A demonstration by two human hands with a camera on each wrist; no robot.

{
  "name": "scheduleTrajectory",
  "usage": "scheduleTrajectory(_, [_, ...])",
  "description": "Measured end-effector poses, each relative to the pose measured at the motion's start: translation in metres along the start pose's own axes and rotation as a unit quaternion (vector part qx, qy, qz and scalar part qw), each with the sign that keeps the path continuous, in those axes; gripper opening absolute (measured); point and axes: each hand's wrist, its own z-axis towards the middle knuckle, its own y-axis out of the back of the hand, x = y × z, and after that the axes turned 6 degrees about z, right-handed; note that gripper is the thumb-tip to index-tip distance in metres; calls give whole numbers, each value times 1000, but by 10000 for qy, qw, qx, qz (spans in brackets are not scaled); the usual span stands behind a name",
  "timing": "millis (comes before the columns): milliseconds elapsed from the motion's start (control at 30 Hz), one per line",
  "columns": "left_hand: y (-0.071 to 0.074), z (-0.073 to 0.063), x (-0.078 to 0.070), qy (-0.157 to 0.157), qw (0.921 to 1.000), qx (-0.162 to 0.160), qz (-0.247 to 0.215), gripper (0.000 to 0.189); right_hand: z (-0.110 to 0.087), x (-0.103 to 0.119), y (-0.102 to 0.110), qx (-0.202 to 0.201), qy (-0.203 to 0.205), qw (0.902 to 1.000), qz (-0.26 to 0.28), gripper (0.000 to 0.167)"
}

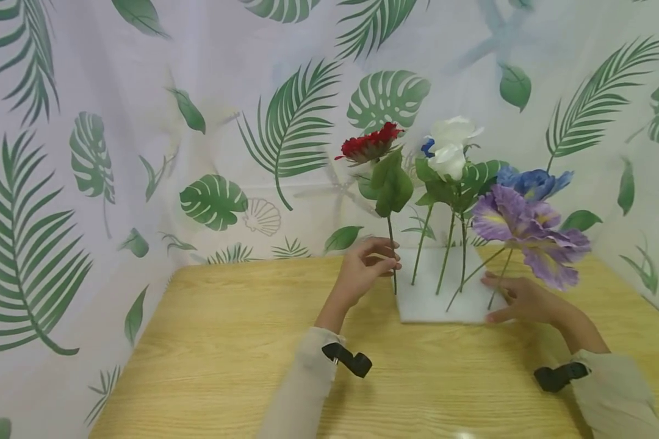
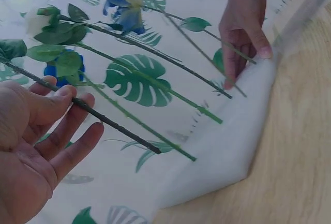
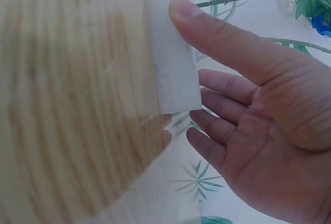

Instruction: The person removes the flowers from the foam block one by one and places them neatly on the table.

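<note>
My left hand pinches the dark stem of a red artificial flower between thumb and fingers. The stem's lower end is by the left edge of a white foam board; whether it enters the foam I cannot tell. At the board's front right corner, my right hand holds on, thumb against the front face and fingers along the side. Stems of a white flower, a blue flower and a purple flower stand or lean over the board. A second blue flower is partly hidden.
The board lies on a wood-grain table near its back edge. Behind hangs a white curtain printed with green leaves. The purple blooms overhang my right hand. Black straps are on both wrists.
</note>
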Motion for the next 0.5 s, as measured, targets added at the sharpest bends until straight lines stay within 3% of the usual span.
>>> scheduleTrajectory(267, [33, -16, -12, 51, 9992, 102, 395, 32, 7, 1, -1, 154, -75, 9998, 85, 84])
scheduleTrajectory(500, [79, -40, -22, 369, 9959, 180, 810, 34, 5, 0, -1, 232, -249, 9994, 78, 84])
